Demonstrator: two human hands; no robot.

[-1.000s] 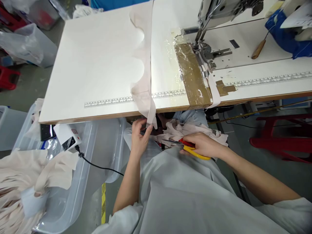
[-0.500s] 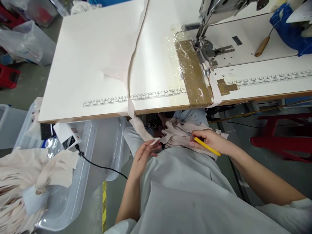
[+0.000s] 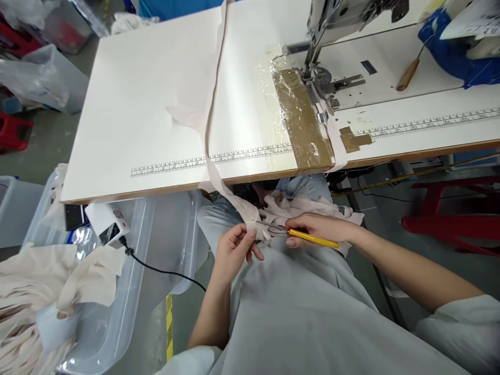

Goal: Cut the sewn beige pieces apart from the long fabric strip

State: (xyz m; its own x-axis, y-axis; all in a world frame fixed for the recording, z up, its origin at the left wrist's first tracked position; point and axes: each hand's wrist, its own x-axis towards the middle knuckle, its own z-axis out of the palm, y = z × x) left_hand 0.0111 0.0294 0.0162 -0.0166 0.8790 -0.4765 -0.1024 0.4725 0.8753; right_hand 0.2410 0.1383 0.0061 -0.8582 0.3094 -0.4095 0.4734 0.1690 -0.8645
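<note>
- Beyond the counter's point(image 3: 121, 114) left near corner, a bundle of pale fabric pieces point(image 3: 35, 281) is hanging over a clear bin point(image 3: 140, 271), a tie apparently keeping it together.
- A pale strip point(image 3: 230, 197) is running down the counter's left half and dropping over the near edge, the tabletop probably bearing its length; white surface is stretching from it to the left edge, giving it room to slide.
- The left hand point(image 3: 236, 250) is pinching the strip's lower end below that edge, thumb and fingers closed, seemingly steadying it for the blades.
- The right hand point(image 3: 322, 229) is gripping yellow-handled scissors point(image 3: 314, 238), fingers curled round the handles; the blades are pointing left at the strip's end, contact unclear.
- Cloth on the lap point(image 3: 291, 205) is lying just behind the scissors, narrowing the room between near edge and body.
- Right of the strip, the sewing machine point(image 3: 347, 21) is standing well back from that edge.
</note>
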